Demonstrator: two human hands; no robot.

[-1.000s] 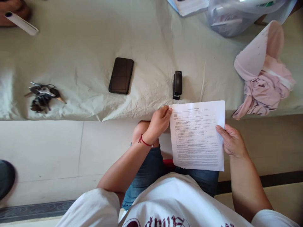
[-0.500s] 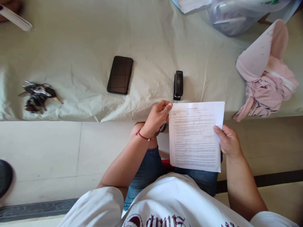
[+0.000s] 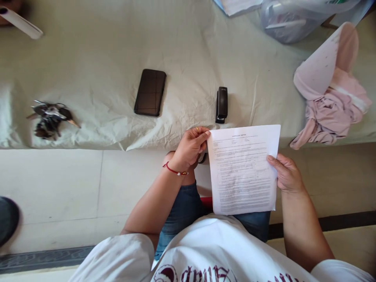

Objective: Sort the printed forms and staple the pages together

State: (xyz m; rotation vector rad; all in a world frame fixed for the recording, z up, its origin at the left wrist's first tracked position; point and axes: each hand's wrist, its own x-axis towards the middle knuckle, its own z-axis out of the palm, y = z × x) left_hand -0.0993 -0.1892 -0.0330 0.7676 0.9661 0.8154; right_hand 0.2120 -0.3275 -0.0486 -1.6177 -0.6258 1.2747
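I hold a printed paper sheet over my lap with both hands. My left hand, with a ring and a red string bracelet at the wrist, pinches the sheet's upper left corner. My right hand grips the right edge, thumb on the printed face. The sheet tilts slightly. Just beyond its top edge a black stapler lies on the cloth-covered bed.
On the cloth lie a black phone, a bunch of keys at the left, pink clothing at the right, a plastic bag and papers at the far edge. A rolled paper sits top left.
My left hand has shifted slightly left and regripped the sheet's top left corner; the sheet has tilted a little. My right hand keeps its hold.
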